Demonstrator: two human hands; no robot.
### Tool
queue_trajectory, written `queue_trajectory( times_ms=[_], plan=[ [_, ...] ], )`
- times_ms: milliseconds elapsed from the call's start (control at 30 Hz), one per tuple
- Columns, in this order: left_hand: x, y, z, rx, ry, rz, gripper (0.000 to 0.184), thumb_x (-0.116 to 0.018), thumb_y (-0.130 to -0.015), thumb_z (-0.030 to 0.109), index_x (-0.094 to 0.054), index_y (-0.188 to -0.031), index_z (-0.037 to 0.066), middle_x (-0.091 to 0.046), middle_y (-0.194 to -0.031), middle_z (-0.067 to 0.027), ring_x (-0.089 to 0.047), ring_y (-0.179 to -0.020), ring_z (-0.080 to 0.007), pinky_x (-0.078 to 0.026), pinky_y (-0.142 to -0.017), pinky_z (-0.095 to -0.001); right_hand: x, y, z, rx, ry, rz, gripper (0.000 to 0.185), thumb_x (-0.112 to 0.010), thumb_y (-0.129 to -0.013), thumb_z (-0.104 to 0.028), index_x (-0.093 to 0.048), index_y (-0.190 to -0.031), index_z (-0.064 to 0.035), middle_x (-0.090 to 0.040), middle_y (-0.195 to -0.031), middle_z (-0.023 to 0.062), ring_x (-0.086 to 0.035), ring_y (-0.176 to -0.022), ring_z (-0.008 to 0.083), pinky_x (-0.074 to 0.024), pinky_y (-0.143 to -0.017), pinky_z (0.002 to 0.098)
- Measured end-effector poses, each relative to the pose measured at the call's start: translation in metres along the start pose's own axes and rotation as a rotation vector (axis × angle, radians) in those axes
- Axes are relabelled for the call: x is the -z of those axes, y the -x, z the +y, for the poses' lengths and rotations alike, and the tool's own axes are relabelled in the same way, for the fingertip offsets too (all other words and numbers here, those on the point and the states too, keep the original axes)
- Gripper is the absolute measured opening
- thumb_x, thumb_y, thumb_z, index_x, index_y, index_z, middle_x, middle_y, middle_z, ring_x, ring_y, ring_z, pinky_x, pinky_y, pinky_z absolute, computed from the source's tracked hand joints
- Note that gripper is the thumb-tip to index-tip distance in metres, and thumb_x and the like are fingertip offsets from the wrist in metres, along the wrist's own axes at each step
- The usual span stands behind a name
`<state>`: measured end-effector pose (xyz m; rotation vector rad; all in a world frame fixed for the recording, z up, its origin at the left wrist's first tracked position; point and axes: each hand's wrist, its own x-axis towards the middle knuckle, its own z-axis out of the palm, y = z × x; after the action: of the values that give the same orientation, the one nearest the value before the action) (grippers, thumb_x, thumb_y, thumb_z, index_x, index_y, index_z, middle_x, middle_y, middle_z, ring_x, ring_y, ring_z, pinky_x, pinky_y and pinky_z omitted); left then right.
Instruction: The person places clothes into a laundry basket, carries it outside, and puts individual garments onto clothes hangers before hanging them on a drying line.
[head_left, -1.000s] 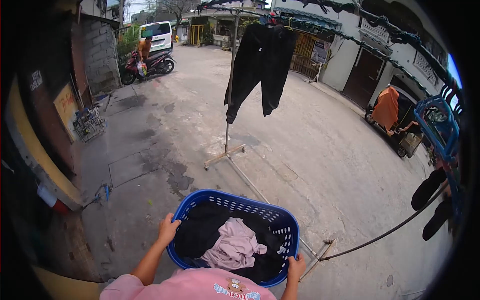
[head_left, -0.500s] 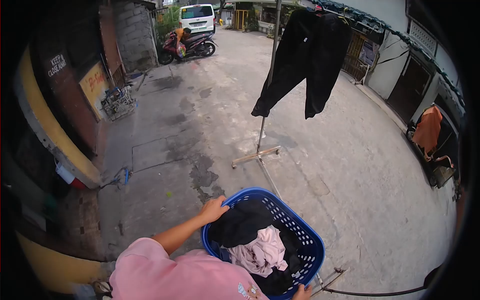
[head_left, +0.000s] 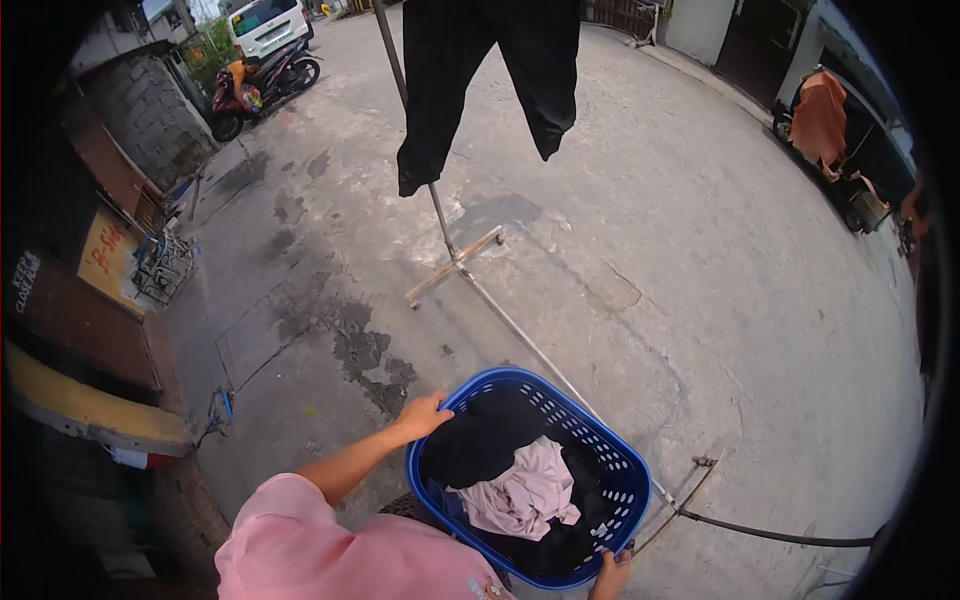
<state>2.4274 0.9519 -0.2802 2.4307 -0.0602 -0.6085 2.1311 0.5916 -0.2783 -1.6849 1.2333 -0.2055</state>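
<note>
A blue plastic laundry basket [head_left: 628, 465] with a perforated wall is held in front of my body. My left hand [head_left: 424, 416] grips its far left rim, fingers closed around the edge. At the near right corner, my right hand [head_left: 612, 574] is closed on the rim, its fingers partly out of sight. Inside the basket lie a crumpled pale pink garment [head_left: 525, 490] and dark clothes [head_left: 480, 440] around it. Beyond the basket, black trousers [head_left: 490, 70] hang down with their upper part cut off by the frame.
A metal drying stand's base [head_left: 455, 265] and long floor bar [head_left: 530, 345] rest on the concrete ahead. A dark bar [head_left: 770, 533] extends to the right. A motorcycle [head_left: 270, 85] and white van [head_left: 268, 25] stand far left. An orange cloth [head_left: 818, 118] covers something at right.
My view has tilted down and turned right, so the trousers and stand appear higher and further left. Both hands keep hold of the basket, and more of my right hand shows.
</note>
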Motion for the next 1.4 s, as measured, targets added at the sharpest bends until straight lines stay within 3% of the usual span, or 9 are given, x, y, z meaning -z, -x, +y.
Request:
queue_trajectory(
  times_ms=[300, 367, 500, 567, 700, 900, 1000, 1200, 1400],
  plan=[
    [-0.074, -0.098, -0.013, -0.049, -0.309, -0.356, 0.041, -0.059, -0.075, 0.027, -0.053, -0.107, 0.002, -0.061, -0.093, -0.0196, -0.057, -0.09, -0.0352, -0.044, -0.078, -0.0426, -0.048, -0.051, 0.089, -0.339, -0.083, -0.039, 0.011, -0.058, -0.065, -0.011, -0.054, -0.075, -0.01, -0.041, -0.056, -0.0057, -0.03, -0.044, 0.0049, -0.0203, -0.041, 0.0229],
    [-0.096, -0.112, -0.025, -0.057, -0.355, -0.386, 0.044, -0.059, -0.076, 0.027, -0.05, -0.11, 0.001, -0.06, -0.097, -0.0202, -0.057, -0.093, -0.0349, -0.044, -0.08, -0.0425, -0.051, -0.066, 0.104, -0.434, -0.03, -0.103, 0.023, -0.058, -0.067, -0.008, -0.056, -0.088, 0.0008, -0.055, -0.071, 0.0027, -0.048, -0.067, 0.011, -0.0371, -0.063, 0.0253],
    [-0.143, -0.132, -0.055, -0.024, -0.366, -0.457, 0.047, -0.057, -0.077, 0.025, -0.046, -0.115, 0.0, -0.059, -0.1, -0.0218, -0.057, -0.095, -0.0351, -0.044, -0.082, -0.0424, -0.068, -0.093, 0.147, -0.478, 0.014, -0.05, 0.031, -0.057, -0.068, -0.009, -0.056, -0.097, 0.0012, -0.055, -0.075, 0.0046, -0.048, -0.065, 0.0113, -0.0376, -0.063, 0.0261],
    [-0.168, -0.14, -0.072, -0.025, -0.45, -0.465, 0.05, -0.054, -0.078, 0.024, -0.04, -0.119, -0.001, -0.058, -0.103, -0.0232, -0.056, -0.097, -0.0357, -0.043, -0.083, -0.0423, -0.079, -0.106, 0.173, -0.409, 0.11, -0.064, 0.033, -0.054, -0.069, -0.01, -0.052, -0.102, -0.008, -0.046, -0.064, -0.0005, -0.034, -0.042, 0.0078, -0.0259, -0.037, 0.0225],
    [-0.207, -0.154, -0.086, 0.023, -0.433, -0.489, 0.051, -0.051, -0.079, 0.024, -0.037, -0.121, -0.001, -0.057, -0.105, -0.0237, -0.056, -0.097, -0.0357, -0.043, -0.084, -0.043, -0.102, -0.124, 0.188, -0.596, 0.156, -0.127, 0.045, -0.052, -0.07, -0.009, -0.044, -0.115, -0.007, -0.047, -0.067, 0.0027, -0.037, -0.043, 0.0089, -0.0291, -0.037, 0.0236],
    [-0.213, -0.129, -0.032, -0.045, -0.253, -0.085, 0.057, -0.063, -0.073, 0.021, -0.039, -0.121, 0.004, -0.044, -0.119, -0.0184, -0.043, -0.111, -0.0347, -0.037, -0.091, -0.0419, -0.12, -0.129, 0.188, -0.192, 0.453, 0.229, 0.053, -0.051, -0.071, -0.005, -0.039, -0.122, -0.0044, -0.053, -0.092, 0.01, -0.05, -0.066, 0.0141, -0.0429, -0.058, 0.0262],
    [-0.232, -0.098, -0.019, -0.546, -0.375, -0.229, 0.06, -0.074, -0.063, 0.024, -0.044, -0.113, 0.01, -0.041, -0.115, -0.0094, -0.038, -0.113, -0.0258, -0.033, -0.09, -0.0384, -0.144, -0.099, 0.12, 0.025, 0.499, 0.332, 0.049, -0.05, -0.069, -0.001, -0.045, -0.118, -0.0051, -0.049, -0.105, 0.0128, -0.052, -0.086, 0.0197, -0.0442, -0.077, 0.0308],
    [-0.275, -0.1, -0.02, -0.292, -0.553, -0.455, 0.032, -0.061, -0.075, 0.016, -0.048, -0.104, 0.011, -0.048, -0.11, -0.0072, -0.045, -0.108, -0.0242, -0.036, -0.085, -0.0383, -0.215, -0.043, 0.082, 0.018, 0.051, 0.069, 0.033, -0.046, -0.073, 0.007, -0.053, -0.105, -0.001, -0.052, -0.097, 0.0055, -0.052, -0.075, 0.0127, -0.0431, -0.068, 0.0255],
    [-0.19, -0.113, 0.049, -0.454, 0.064, -0.507, 0.024, -0.05, -0.081, 0.009, -0.048, -0.104, 0.004, -0.057, -0.098, -0.0173, -0.055, -0.091, -0.034, -0.041, -0.08, -0.0378, -0.225, -0.026, 0.016, 0.168, 0.037, -0.205, 0.044, -0.05, -0.072, 0.004, -0.048, -0.116, -0.005, -0.05, -0.111, 0.0075, -0.053, -0.083, 0.0141, -0.0442, -0.069, 0.0256]
  ],
)
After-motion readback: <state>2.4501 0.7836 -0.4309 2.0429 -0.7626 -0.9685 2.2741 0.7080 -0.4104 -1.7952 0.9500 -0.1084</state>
